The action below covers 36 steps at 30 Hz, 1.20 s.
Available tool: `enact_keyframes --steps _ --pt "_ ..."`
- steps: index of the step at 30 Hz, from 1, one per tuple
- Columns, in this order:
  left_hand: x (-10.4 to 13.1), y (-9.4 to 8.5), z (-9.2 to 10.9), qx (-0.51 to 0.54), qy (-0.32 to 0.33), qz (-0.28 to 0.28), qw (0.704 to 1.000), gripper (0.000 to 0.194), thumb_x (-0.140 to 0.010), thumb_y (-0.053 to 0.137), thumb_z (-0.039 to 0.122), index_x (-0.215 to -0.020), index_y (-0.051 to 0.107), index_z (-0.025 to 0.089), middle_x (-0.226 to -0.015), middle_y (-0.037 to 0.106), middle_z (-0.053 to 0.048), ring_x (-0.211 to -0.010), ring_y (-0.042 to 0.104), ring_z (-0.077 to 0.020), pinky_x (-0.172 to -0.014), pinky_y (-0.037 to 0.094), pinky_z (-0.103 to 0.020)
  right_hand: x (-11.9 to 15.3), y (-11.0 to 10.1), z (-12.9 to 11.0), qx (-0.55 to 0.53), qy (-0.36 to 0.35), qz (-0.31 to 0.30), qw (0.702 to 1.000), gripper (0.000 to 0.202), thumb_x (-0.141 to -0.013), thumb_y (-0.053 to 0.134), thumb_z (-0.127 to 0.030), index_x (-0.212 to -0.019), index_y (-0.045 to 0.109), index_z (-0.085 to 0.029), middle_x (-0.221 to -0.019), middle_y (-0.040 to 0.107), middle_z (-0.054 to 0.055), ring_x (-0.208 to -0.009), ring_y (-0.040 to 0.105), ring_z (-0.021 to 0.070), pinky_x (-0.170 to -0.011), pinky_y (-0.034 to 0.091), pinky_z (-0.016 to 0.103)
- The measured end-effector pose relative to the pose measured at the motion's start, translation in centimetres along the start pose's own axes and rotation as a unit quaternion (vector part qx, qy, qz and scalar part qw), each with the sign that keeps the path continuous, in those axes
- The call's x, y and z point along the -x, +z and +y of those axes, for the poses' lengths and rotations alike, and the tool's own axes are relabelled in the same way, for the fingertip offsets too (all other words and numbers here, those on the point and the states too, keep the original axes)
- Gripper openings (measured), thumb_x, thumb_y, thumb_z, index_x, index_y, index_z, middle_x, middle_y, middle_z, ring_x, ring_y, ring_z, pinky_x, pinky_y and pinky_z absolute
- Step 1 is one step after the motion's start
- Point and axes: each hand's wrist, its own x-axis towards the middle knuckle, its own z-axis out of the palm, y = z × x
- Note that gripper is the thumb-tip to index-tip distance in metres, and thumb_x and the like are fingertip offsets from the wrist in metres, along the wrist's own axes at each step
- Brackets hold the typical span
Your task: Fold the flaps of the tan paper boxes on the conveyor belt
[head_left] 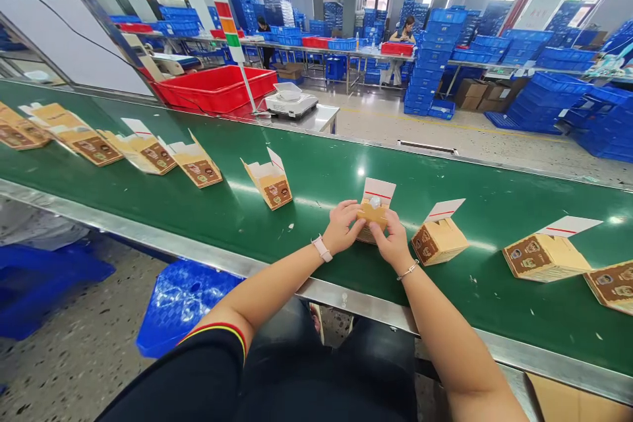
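A small brown cardboard box (pixel 374 214) stands on the green conveyor belt (pixel 321 175) in front of me. Its white flap with a red stripe (pixel 380 190) sticks up at the back, and a clear, shiny round item (pixel 375 202) shows at the opening. My left hand (pixel 343 227) grips the box's left side, thumb on the near flap. On the right side, my right hand (pixel 394 241) holds the same flap between thumb and fingers. The box's lower front is partly hidden by my hands.
Right of my hands stand boxes with raised white flaps (pixel 440 241). Several open boxes (pixel 270 183) sit to the left. Beyond the belt are a red bin (pixel 217 89), a scale (pixel 291 102) and stacked blue crates (pixel 430 59). A person (pixel 405 33) works at a far table.
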Motion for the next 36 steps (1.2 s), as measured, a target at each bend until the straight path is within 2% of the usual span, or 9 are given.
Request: enact_keyframes --steps 5,8,12,14,17,24,29,32,36 --pt "-3.3 1.6 1.9 -0.052 -0.077 -0.052 0.994 0.037 -0.092 0.042 0.035 -0.065 0.062 0.020 -0.082 0.070 -0.005 -0.095 0.057 -0.0223 -0.086 0.045 -0.042 -0.7 0.2 0.4 -0.027 0.125 0.163 0.978 0.030 -0.080 0.056 -0.051 -0.075 0.055 -0.021 -0.074 0.056 0.001 -0.071 0.054 0.0180 -0.074 0.048 0.036" --pt "-5.0 1.9 2.3 -0.039 -0.124 -0.064 0.989 0.021 -0.086 0.054 0.036 -0.080 0.067 0.020 -0.090 0.070 -0.005 -0.091 0.057 -0.0219 -0.083 0.047 -0.040 -1.1 -0.2 1.0 -0.021 0.178 0.194 0.965 0.034 -0.070 0.064 -0.052 -0.079 0.054 -0.020 -0.082 0.051 0.002 -0.071 0.049 0.0161 -0.069 0.047 0.032" --pt "-6.7 1.3 2.3 -0.009 -0.005 -0.157 0.987 0.025 -0.082 0.060 0.033 -0.106 0.067 0.027 -0.115 0.068 -0.001 -0.104 0.054 -0.0215 -0.093 0.044 -0.038 -1.3 -0.6 1.8 -0.033 0.252 0.183 0.950 0.039 -0.065 0.062 -0.051 -0.087 0.052 -0.020 -0.089 0.049 0.003 -0.072 0.046 0.0151 -0.070 0.046 0.033" --pt "-7.1 1.1 2.6 -0.040 0.024 -0.199 0.979 0.031 -0.085 0.056 0.037 -0.114 0.064 0.029 -0.116 0.068 -0.001 -0.106 0.052 -0.0230 -0.091 0.043 -0.039 -1.4 -0.7 1.9 -0.036 0.253 0.208 0.944 0.040 -0.064 0.060 -0.052 -0.087 0.051 -0.020 -0.093 0.049 0.004 -0.076 0.046 0.0164 -0.073 0.046 0.034" --pt "-7.0 1.2 3.6 -0.139 0.033 -0.186 0.972 0.046 -0.086 0.051 0.042 -0.129 0.053 0.025 -0.126 0.062 -0.006 -0.110 0.050 -0.0275 -0.087 0.041 -0.043 -1.6 -0.9 2.1 -0.036 0.253 0.239 0.937 0.038 -0.066 0.055 -0.052 -0.086 0.051 -0.020 -0.094 0.049 0.006 -0.081 0.048 0.0189 -0.076 0.046 0.037" --pt "-6.6 2.3 5.7 -0.222 0.067 -0.239 0.943 0.061 -0.078 0.056 0.045 -0.133 0.045 0.021 -0.140 0.049 -0.010 -0.121 0.042 -0.0305 -0.085 0.038 -0.043 -1.9 -2.4 2.2 0.016 0.206 0.252 0.945 0.030 -0.069 0.051 -0.044 -0.084 0.058 -0.019 -0.098 0.054 0.008 -0.097 0.052 0.0231 -0.092 0.042 0.042" --pt "-8.1 2.8 7.5 -0.216 0.052 -0.292 0.930 0.071 -0.071 0.063 0.045 -0.135 0.041 0.023 -0.133 0.053 -0.010 -0.116 0.042 -0.0319 -0.085 0.037 -0.044 -2.2 -3.7 2.3 0.033 0.214 0.301 0.929 0.031 -0.071 0.049 -0.048 -0.057 0.051 -0.021 -0.084 0.056 0.007 -0.086 0.054 0.0224 -0.085 0.044 0.040" --pt "-8.9 3.1 8.3 -0.202 0.053 -0.336 0.918 0.079 -0.067 0.066 0.044 -0.137 0.035 0.024 -0.131 0.056 -0.009 -0.114 0.042 -0.0322 -0.086 0.037 -0.045 -2.2 -4.1 2.8 0.020 0.219 0.315 0.923 0.032 -0.073 0.049 -0.049 -0.058 0.050 -0.021 -0.080 0.056 0.006 -0.083 0.055 0.0210 -0.083 0.045 0.039" --pt "-9.2 4.1 9.0 -0.211 0.050 -0.366 0.905 0.065 -0.067 0.067 0.047 -0.123 0.048 0.020 -0.121 0.060 -0.010 -0.113 0.041 -0.0324 -0.089 0.035 -0.048 -2.1 -4.9 3.7 -0.026 0.274 0.286 0.918 0.031 -0.070 0.054 -0.051 -0.066 0.050 -0.021 -0.075 0.056 0.003 -0.077 0.055 0.0196 -0.074 0.047 0.036"
